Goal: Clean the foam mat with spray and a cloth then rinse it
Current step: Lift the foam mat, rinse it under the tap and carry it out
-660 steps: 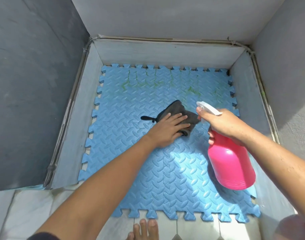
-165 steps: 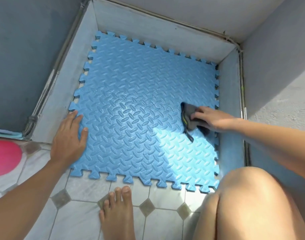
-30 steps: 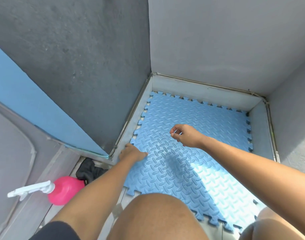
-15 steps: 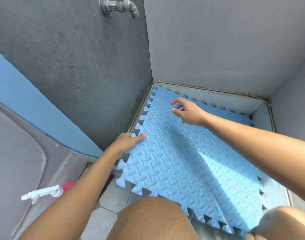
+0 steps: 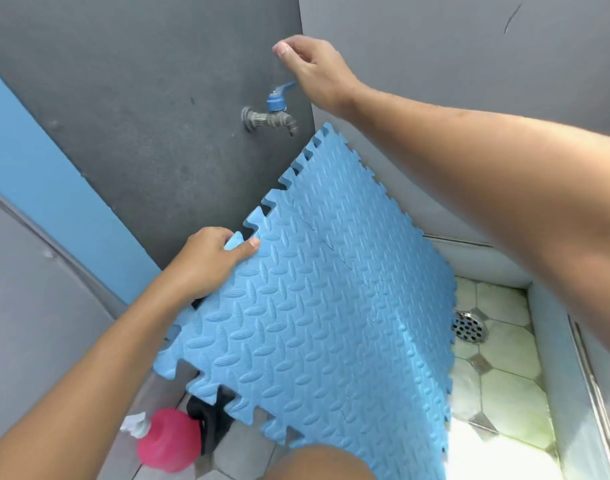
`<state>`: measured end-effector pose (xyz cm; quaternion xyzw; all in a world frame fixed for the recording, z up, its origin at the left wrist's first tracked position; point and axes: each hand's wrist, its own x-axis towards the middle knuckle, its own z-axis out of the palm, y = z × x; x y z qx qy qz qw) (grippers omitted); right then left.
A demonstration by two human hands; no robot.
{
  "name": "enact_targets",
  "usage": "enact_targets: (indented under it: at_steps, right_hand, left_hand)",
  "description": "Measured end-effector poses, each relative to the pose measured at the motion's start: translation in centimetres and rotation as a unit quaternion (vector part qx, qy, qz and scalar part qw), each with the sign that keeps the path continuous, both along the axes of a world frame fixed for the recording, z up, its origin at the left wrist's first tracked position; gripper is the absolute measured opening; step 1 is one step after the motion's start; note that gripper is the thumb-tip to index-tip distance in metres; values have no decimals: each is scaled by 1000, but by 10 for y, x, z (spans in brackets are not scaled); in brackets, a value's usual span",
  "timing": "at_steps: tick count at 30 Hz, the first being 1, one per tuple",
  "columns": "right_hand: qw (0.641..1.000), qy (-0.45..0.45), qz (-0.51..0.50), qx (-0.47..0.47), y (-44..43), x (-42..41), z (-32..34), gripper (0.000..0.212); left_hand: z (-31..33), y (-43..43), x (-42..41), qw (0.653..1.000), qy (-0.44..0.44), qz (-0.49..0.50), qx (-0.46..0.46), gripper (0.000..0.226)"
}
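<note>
**Mat tilted up, tap not yet on**

At the bottom left of the frame the spray bottle lies on the tiles with the dark cloth just beside it, both set aside, so the wiping looks done and the rinse is the step in hand.

The left hand clamps the mat at its toothed edge left of centre, thumb on the patterned face, the other fingers hidden behind the foam. The mat stands tilted, its upper corner close under the tap in the upper middle, its lower part hanging over the wet tiled basin; a drain shows at the right.

The right hand hangs at the top of the frame, above the tap's blue lever, loosely curled, holding nothing and not touching the lever. No water runs.

Next, I judge, that hand must drop onto the lever and turn it, while the left keeps the mat's face under the spout.
</note>
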<state>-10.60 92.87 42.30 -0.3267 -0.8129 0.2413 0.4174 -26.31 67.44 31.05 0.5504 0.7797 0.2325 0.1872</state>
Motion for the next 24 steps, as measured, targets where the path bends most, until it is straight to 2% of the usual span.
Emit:
enact_targets:
  at_steps: [3, 5, 15, 21, 24]
  right_hand:
    - [990, -140, 10, 3, 1, -3, 9, 47]
    - [983, -180, -5, 19, 0, -1, 4, 49]
    - [985, -111, -71, 114, -7, -21, -25, 44]
    - [980, -87, -135, 116, -12, -18, -28, 47]
    - [984, -56, -129, 111, -17, -15, -32, 45]
  left_hand:
    - [26, -4, -10, 999, 39, 5, 27, 67]
    - [33, -5, -10, 998, 56, 5, 38, 69]
    - [34, -7, 0, 996, 79, 1, 36, 63]
    - [41, -7, 5, 997, 75, -3, 32, 61]
    - [41, -9, 7, 998, 60, -1, 34, 60]
